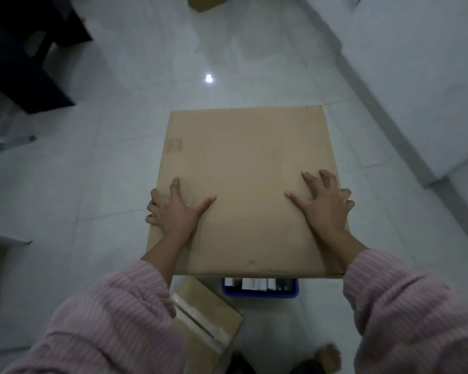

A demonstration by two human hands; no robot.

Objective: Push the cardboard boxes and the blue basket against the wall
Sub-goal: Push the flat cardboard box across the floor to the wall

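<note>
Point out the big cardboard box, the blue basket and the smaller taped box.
big cardboard box (243,168): head view, bare middle of its top face.
blue basket (260,293): head view, its near rim, below the big box's edge.
smaller taped box (200,295): head view, brown top beside the clear tape.

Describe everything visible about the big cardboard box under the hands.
The big cardboard box is plain brown, closed, with a flat top and a faint printed mark near its left edge. It hides most of the blue basket beneath its near edge. The left hand and right hand press flat on top, fingers over its side edges.
</note>
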